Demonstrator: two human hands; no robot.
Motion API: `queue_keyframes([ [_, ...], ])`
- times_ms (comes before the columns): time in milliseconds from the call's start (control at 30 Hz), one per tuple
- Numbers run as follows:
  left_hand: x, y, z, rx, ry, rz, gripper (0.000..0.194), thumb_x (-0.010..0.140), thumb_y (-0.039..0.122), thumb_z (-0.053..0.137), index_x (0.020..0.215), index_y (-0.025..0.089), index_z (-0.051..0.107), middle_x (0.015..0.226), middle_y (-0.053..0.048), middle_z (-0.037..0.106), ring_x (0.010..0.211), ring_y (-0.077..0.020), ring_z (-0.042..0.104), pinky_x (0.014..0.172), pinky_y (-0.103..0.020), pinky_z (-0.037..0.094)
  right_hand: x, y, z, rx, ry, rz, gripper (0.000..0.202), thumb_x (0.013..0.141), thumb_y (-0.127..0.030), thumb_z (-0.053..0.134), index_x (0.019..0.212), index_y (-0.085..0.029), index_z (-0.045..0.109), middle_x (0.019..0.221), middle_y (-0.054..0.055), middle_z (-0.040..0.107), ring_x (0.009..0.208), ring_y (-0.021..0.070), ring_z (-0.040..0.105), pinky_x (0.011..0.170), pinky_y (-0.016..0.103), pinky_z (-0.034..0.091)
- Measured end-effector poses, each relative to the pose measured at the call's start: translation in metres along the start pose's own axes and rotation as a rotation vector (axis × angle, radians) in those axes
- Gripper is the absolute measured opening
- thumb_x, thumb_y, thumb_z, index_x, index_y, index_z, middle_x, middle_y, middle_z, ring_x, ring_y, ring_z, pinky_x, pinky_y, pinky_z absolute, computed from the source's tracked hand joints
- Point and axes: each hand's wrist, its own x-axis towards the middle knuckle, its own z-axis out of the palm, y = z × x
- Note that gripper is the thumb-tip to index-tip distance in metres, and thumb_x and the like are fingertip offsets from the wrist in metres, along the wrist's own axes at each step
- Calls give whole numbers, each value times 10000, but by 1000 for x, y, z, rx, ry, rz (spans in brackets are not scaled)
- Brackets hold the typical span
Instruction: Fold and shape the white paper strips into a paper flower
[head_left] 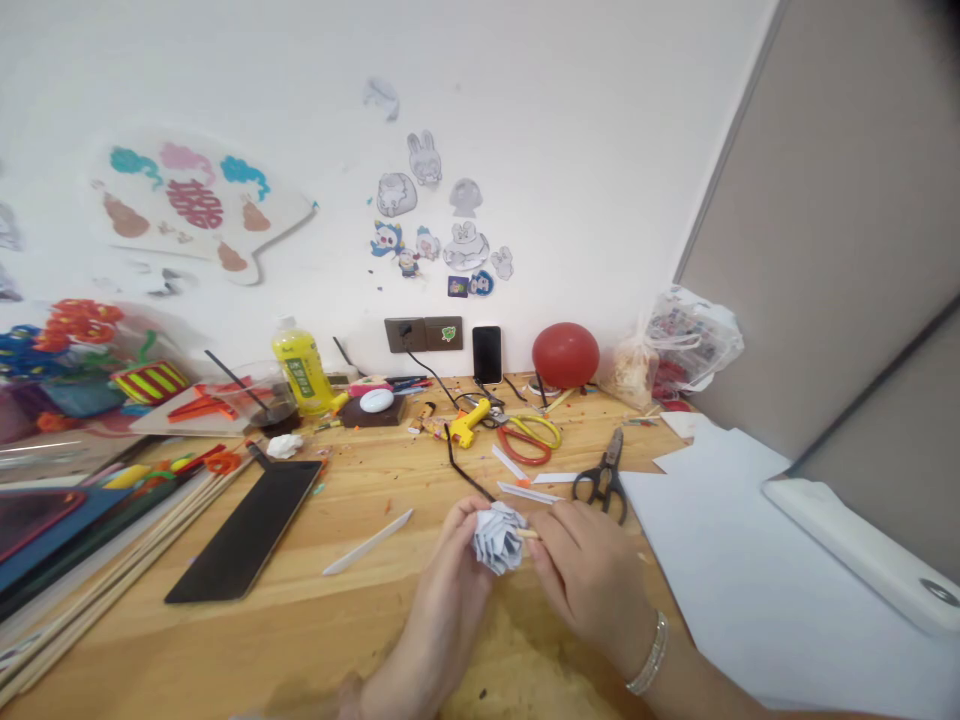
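Observation:
My left hand (459, 560) is closed around a white paper flower (498, 538) with layered, ruffled petals, held above the wooden table. A dark stem (466, 476) runs up and left from behind the flower. From the right, my right hand (589, 560) pinches a short, light wooden stick (528, 534) whose tip touches the flower's petals. A bracelet is around my right wrist. Black-handled scissors (604, 480) lie just beyond my right hand, and white paper strips (528, 492) are close by.
White paper sheets (727, 560) cover the right side, with a white device (862, 550) on them. Behind are a yellow glue gun (471, 423), red-handled scissors (525, 446), a phone (487, 355) and a red balloon (565, 355). Leftward are a black board (247, 535), wooden sticks (127, 575) and a yellow bottle (302, 368).

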Motion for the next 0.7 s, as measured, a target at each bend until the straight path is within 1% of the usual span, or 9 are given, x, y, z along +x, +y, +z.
queue_keyframes([
  [133, 0, 1, 2, 39, -1, -15, 60, 821, 250, 521, 803, 200, 547, 747, 9, 585, 709, -126, 530, 679, -233, 408, 2, 1, -1, -54, -67, -7, 377, 917, -259, 310, 674, -161, 582, 625, 58, 540, 608, 184, 451, 570, 299, 275],
  [300, 2, -1, 1, 96, 28, -9, 66, 795, 270, 536, 789, 204, 535, 740, 10, 603, 677, -129, 530, 637, -230, 398, 3, 2, -1, -48, -127, -30, 421, 935, -317, 275, 709, -167, 597, 639, 55, 541, 609, 183, 451, 556, 299, 256],
  [433, 2, -1, 2, 121, 48, -27, 76, 776, 274, 548, 773, 202, 525, 754, 3, 621, 686, -136, 538, 641, -233, 390, 3, 4, -1, -36, -170, -32, 446, 941, -369, 267, 719, -167, 598, 639, 53, 546, 614, 184, 466, 549, 297, 263],
  [500, 2, -1, 3, 120, 50, -37, 75, 773, 273, 550, 776, 202, 524, 769, -2, 631, 697, -136, 541, 653, -234, 389, 4, 4, -1, -34, -171, -36, 456, 939, -387, 272, 704, -167, 595, 632, 52, 547, 604, 180, 469, 545, 294, 270],
  [633, 0, 1, 5, 100, 53, -55, 79, 758, 278, 563, 772, 205, 536, 775, 3, 628, 702, -138, 548, 662, -236, 393, 4, 5, 0, -28, -151, -40, 451, 943, -334, 276, 654, -172, 582, 600, 44, 543, 565, 171, 469, 535, 292, 282],
  [700, -1, 1, 7, 104, 72, -53, 82, 748, 278, 574, 767, 205, 542, 765, 8, 622, 690, -136, 547, 656, -234, 393, 3, 5, 0, -5, -139, -28, 427, 938, -326, 292, 673, -173, 589, 604, 46, 555, 575, 175, 486, 542, 291, 297],
])
